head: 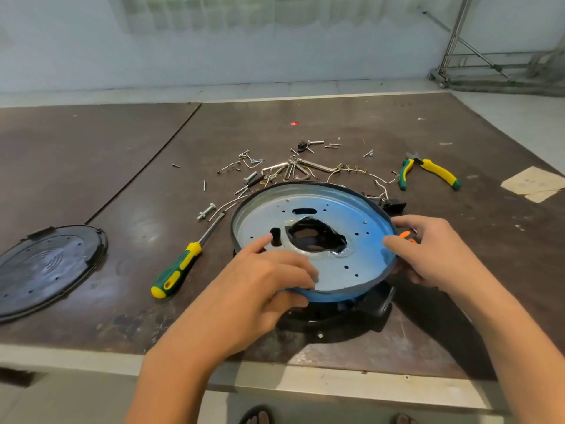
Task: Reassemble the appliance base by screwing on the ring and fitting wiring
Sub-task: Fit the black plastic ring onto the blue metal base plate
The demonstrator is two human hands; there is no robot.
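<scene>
A round metal plate with a dark rim, small holes and a jagged central opening is held tilted above a black ring-shaped base on the table. My left hand grips the plate's near rim, index finger stretched onto its face. My right hand holds the right rim, thumb on top. White wires trail behind the plate to a black switch block. Something small and orange shows at my right fingers.
A green-and-yellow screwdriver lies left of the plate. Loose screws, bolts and metal clips are scattered behind it. Yellow-green pliers lie at the back right. A black round cover sits at the left edge. Paper scraps lie far right.
</scene>
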